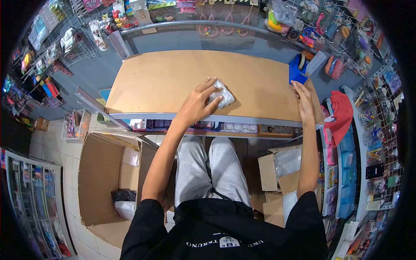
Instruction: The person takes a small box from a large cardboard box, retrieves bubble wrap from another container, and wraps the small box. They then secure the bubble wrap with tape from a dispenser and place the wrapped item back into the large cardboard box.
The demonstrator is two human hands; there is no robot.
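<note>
A small, flat packet in clear bubble wrap (225, 95) lies near the middle of the wooden tabletop. My left hand (200, 102) is closed over its left side, with fingers on the far edge and thumb on the near part. Toward the right end of the table stands a blue tape dispenser (297, 71) with a roll of tape in it. The fingertips of my right hand (304, 99) are pinched together at the dispenser's near end. Any strip of tape between them is too fine to make out.
Beneath the wooden table (160, 69) is a shelf with small goods. An open cardboard box (97, 182) stands left of my legs, and smaller cartons (273, 173) stand to the right. Racks of hanging goods surround the table; a red cloth (341, 115) hangs at right.
</note>
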